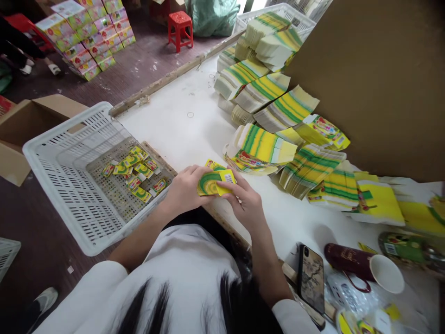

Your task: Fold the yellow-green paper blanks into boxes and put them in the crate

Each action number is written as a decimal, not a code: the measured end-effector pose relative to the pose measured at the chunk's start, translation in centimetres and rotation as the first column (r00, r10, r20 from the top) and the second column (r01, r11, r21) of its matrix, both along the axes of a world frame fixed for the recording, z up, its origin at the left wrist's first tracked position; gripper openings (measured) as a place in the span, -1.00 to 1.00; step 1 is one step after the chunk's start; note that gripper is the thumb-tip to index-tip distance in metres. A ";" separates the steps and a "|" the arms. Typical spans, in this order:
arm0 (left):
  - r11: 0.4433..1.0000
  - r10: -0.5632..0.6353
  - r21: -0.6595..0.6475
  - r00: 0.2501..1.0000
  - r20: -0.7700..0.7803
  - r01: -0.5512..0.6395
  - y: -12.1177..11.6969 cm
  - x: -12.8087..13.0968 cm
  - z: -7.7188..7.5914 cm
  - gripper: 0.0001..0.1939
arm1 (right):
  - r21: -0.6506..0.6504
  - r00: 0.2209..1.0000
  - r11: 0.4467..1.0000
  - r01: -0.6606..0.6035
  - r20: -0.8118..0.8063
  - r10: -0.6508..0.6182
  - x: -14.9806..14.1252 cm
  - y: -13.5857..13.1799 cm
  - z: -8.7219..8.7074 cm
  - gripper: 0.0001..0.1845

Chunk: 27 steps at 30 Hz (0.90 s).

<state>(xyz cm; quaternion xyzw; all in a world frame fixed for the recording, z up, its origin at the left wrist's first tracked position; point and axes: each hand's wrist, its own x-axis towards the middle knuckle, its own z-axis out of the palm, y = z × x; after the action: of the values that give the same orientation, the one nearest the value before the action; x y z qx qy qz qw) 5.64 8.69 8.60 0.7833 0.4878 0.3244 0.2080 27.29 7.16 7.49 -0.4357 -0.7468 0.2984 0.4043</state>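
Both my hands meet over the near edge of the white table [181, 120]. My left hand [186, 188] is closed on a small yellow and green printed carton [213, 182], half folded. My right hand [245, 199] pinches the carton's right flap with its fingertips. Left of my hands stands a white slotted plastic basket [62, 185] with several small folded yellow cartons [134, 169] lying on its bottom. Stacks of flat yellow and green carton blanks [274, 116] lie fanned out on the table to the right of my hands.
A tall brown cardboard sheet [375, 79] stands at the right. A phone [310, 278], a maroon mug [361, 266] on its side and a green bottle [403, 246] lie near the front right. On the floor are an open cardboard box [21, 130], stacked printed boxes [86, 37] and a red stool [181, 28].
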 end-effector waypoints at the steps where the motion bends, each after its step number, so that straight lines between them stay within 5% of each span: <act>1: 1.000 -0.014 -0.005 1.000 0.005 0.014 0.0 0.0 0.1 -0.45 | -0.010 1.000 1.000 -0.026 0.005 0.026 0.3 0.0 0.3 -0.73; 6: 1.000 -0.028 0.013 1.000 0.015 0.027 -0.4 0.9 0.5 -0.48 | -0.039 1.000 0.999 -0.003 -0.009 0.003 -0.3 -0.4 0.8 -0.79; 9: 0.999 0.039 -0.005 0.999 0.005 -0.039 -0.8 0.2 0.5 -0.46 | -0.067 0.987 0.995 0.079 -0.136 -0.087 -1.5 -0.9 -0.2 -0.54; 12: 0.954 0.298 0.003 0.954 -0.033 -0.298 -0.7 -3.2 0.3 -0.40 | -0.087 0.966 0.980 0.178 -0.174 -0.191 -1.3 -0.9 -1.6 -0.28; 14: 0.839 0.542 0.085 0.839 -0.049 -0.537 -0.5 -6.0 -0.1 -0.24 | -0.041 0.956 0.956 0.290 -0.025 -0.291 -0.6 -0.8 -2.6 -0.39; 16: 0.776 0.627 0.118 0.778 -0.046 -0.619 -0.2 -7.7 -0.6 -0.05 | 0.004 0.925 0.939 0.343 0.172 -0.339 -0.1 -0.7 -3.5 -0.56; 19: 0.871 0.491 0.052 0.868 -0.066 -0.489 -0.2 -7.1 -1.3 -0.11 | 0.007 0.895 0.940 0.342 0.303 -0.328 -0.1 -0.6 -4.5 -0.72; 23: 0.958 0.278 -0.074 0.960 0.022 -0.276 -0.2 -3.3 -1.6 -0.31 | -0.020 0.911 0.931 0.365 0.214 -0.353 -0.4 -0.8 -4.6 -0.66; 25: 0.969 0.235 -0.125 0.949 0.209 -0.213 -0.1 -1.6 -1.7 -0.21 | -0.097 0.925 0.922 0.374 0.111 -0.364 -0.5 -0.8 -4.1 -0.55; 27: 0.977 0.181 -0.189 0.849 0.496 -0.098 -0.1 0.1 -1.8 -0.04 | -0.177 0.928 0.915 0.363 -0.013 -0.371 -0.7 -0.9 -3.3 -0.45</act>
<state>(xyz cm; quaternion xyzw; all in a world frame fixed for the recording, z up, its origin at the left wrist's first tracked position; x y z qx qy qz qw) 5.76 8.59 6.79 0.6130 0.4951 0.4949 0.3662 26.62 6.30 4.20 -0.5942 -0.6136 0.2905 0.4313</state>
